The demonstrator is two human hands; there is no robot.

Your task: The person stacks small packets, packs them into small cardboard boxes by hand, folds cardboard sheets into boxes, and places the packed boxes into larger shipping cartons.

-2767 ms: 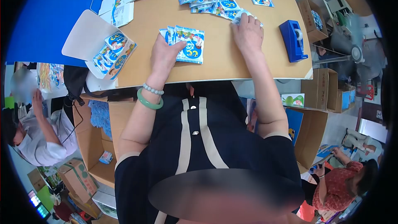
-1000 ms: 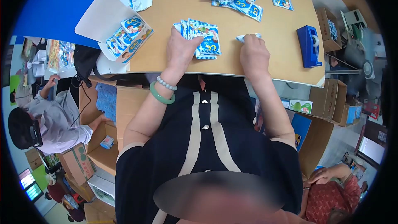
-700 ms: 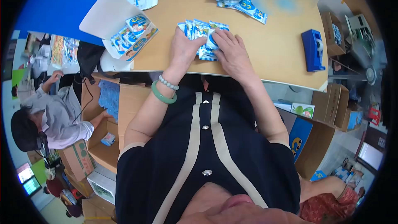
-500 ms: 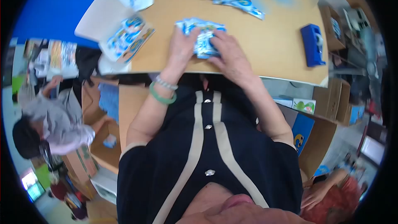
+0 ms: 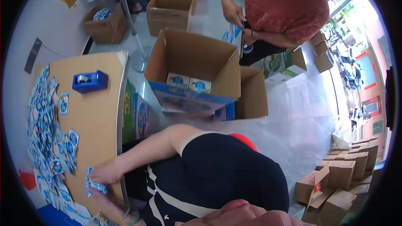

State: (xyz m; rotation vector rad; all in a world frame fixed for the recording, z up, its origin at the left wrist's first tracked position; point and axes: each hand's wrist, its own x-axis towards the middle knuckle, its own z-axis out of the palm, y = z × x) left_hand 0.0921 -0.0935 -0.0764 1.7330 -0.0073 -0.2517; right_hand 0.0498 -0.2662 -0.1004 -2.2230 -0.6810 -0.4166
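Note:
A small bunch of blue-and-white sachets (image 5: pixel 96 186) is at the table's near edge, low in the view. My right hand (image 5: pixel 106 173) grips it from above, fingers curled over its top. From the other side my left hand (image 5: pixel 100 196), with a bracelet and green bangle at the wrist, closes on the same bunch. Its fingertips are partly hidden. Beyond my hands lies a long heap of similar sachets (image 5: pixel 46 129). An open carton with sachets (image 5: pixel 102 219) is cut off at the bottom edge.
On the table (image 5: pixel 98 117) stands a blue tape dispenser (image 5: pixel 90 81), near a single sachet (image 5: pixel 63 103). A large open cardboard box (image 5: pixel 192 67) on the floor holds small printed boxes. Behind it a person in a red shirt (image 5: pixel 284 12) handles something blue. Several brown cartons (image 5: pixel 335 180) are stacked at right.
My head has turned far to the right, so the table now shows at left and the floor boxes and co-worker come into view. Both hands stay on the sachets.

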